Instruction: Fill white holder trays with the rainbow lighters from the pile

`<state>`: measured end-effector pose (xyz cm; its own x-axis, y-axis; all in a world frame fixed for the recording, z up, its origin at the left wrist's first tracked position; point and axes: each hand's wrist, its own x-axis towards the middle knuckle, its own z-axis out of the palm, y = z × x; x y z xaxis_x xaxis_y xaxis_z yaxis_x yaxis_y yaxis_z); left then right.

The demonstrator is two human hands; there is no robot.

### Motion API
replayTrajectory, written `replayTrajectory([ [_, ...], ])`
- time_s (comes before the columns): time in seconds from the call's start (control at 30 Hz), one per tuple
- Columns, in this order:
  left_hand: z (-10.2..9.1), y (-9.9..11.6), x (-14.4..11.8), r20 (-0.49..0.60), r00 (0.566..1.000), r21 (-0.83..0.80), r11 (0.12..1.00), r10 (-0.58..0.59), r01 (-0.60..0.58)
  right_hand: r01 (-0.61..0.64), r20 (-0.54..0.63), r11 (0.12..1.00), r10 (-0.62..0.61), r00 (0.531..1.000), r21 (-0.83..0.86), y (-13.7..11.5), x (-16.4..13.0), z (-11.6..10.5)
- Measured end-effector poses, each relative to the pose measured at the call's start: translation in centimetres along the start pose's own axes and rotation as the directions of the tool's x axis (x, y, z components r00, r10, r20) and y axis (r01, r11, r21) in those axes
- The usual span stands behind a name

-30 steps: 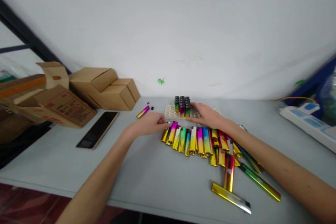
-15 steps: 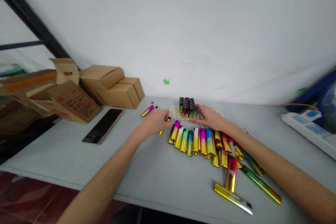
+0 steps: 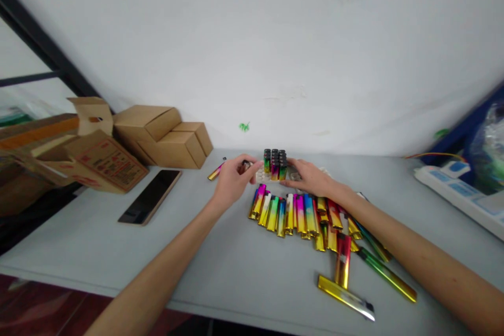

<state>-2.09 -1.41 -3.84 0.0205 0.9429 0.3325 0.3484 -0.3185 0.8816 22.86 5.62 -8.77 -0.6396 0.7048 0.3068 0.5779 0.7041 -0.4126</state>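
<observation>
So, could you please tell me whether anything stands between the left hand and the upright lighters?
Nothing visible does: just a bare strip of the tray shows between the left hand and the upright lighters. The right hand is on their other side, and the loose lighters lie nearer the camera.

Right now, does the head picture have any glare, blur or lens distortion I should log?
Head view: bright glints on the loose metallic lighters; head view: soft detail, with the small print on the open cardboard box unreadable; head view: apparent wide-angle stretch toward the edges, as in the power strip; head view: diffuse light, soft shadows on the table.
</observation>
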Motion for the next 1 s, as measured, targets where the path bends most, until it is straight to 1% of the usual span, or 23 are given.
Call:
replayTrajectory([
  [0.07, 0.4, 0.1, -0.2, -0.002, 0.999, -0.080, 0.996, -0.034, 0.033, -0.002, -0.004, 1.000, 0.002, 1.000, -0.006, 0.1, 0.0, 0.1],
  [0.13, 0.7, 0.1, -0.5, 0.035, 0.996, -0.179, 0.980, -0.082, 0.087, 0.001, -0.012, 1.000, -0.001, 1.000, -0.008, 0.2, 0.0, 0.2],
  [0.23, 1.1, 0.2, -0.8, 0.073, 0.988, -0.244, 0.959, -0.133, 0.147, 0.006, -0.017, 1.000, -0.006, 1.000, -0.001, 0.2, 0.0, 0.2],
  [0.3, 1.1, 0.3, -0.8, 0.116, 0.984, -0.248, 0.956, -0.134, 0.159, -0.001, -0.013, 1.000, 0.002, 1.000, 0.004, 0.1, 0.1, 0.1],
  [0.4, 0.9, 0.5, -0.6, 0.208, 0.975, -0.232, 0.965, -0.077, 0.125, -0.030, -0.001, 1.000, 0.030, 1.000, -0.001, -0.2, 0.1, -0.1],
  [0.47, 0.8, 0.5, -0.5, 0.232, 0.972, -0.193, 0.977, -0.042, 0.088, -0.040, 0.013, 0.999, 0.040, 0.999, -0.004, -0.3, 0.1, -0.2],
  [0.53, 0.9, 0.4, -0.4, 0.246, 0.969, -0.160, 0.985, -0.031, 0.072, -0.037, 0.021, 0.999, 0.037, 0.999, -0.002, -0.4, 0.0, -0.2],
  [0.63, 1.0, 0.5, -0.8, 0.278, 0.959, -0.174, 0.978, -0.062, 0.113, -0.037, 0.016, 0.999, 0.037, 0.999, -0.002, -0.6, 0.0, -0.4],
  [0.7, 1.2, 0.6, -1.1, 0.251, 0.963, -0.191, 0.970, -0.100, 0.150, -0.040, 0.014, 0.999, 0.040, 0.999, 0.000, -0.7, -0.1, -0.4],
  [0.77, 1.4, 0.7, -1.2, 0.188, 0.975, -0.184, 0.971, -0.117, 0.152, -0.042, 0.012, 0.999, 0.042, 0.999, 0.006, -0.6, -0.1, -0.4],
  [0.83, 1.6, 0.7, -1.2, 0.131, 0.986, -0.158, 0.980, -0.103, 0.123, -0.039, 0.003, 0.999, 0.039, 0.999, 0.014, -0.5, 0.0, -0.3],
  [0.93, 1.7, 0.5, -0.9, 0.063, 0.996, -0.074, 0.995, -0.068, 0.072, -0.038, 0.000, 0.999, 0.038, 0.999, 0.016, -0.4, 0.0, -0.3],
  [1.0, 1.6, 0.4, -0.9, 0.036, 0.998, -0.011, 0.999, -0.051, 0.052, -0.042, 0.004, 0.999, 0.042, 0.999, 0.011, -0.4, 0.0, -0.3],
])
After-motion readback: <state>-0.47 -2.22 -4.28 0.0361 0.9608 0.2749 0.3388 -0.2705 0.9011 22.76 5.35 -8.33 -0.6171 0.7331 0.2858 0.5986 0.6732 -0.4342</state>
